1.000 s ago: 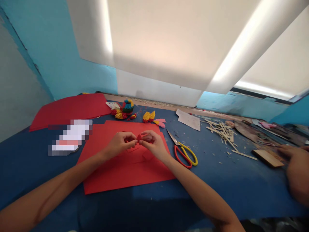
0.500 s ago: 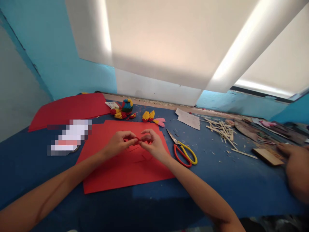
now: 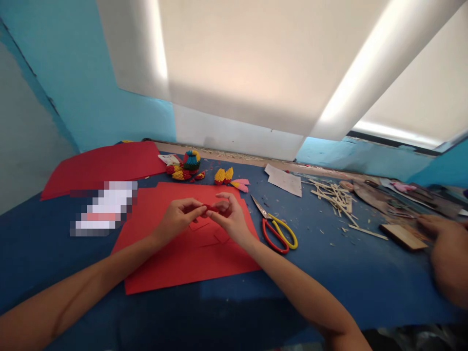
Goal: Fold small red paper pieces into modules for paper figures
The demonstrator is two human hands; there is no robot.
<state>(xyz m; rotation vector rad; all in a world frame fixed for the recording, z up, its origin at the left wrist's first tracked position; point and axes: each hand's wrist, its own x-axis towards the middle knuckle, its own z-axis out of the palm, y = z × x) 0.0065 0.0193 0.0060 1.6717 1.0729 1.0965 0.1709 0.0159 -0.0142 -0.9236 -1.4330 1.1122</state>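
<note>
Before me, a broad pale blind (image 3: 256, 58) glows with light from behind, with brighter streaks along its sides. To my left, the turquoise wall (image 3: 76, 73) turns grey at the far edge, and a dark crack (image 3: 29, 63) slants down it. Below the blind I see a white panel (image 3: 234, 129), a narrow ledge (image 3: 204, 150) and my blue table (image 3: 329, 282).

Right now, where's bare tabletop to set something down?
Free: blue tabletop between right forearm and wooden block; also the strip on the near side of the red sheets. Crowded: the back, with colourful pieces, and back right, with pale sticks.
</note>
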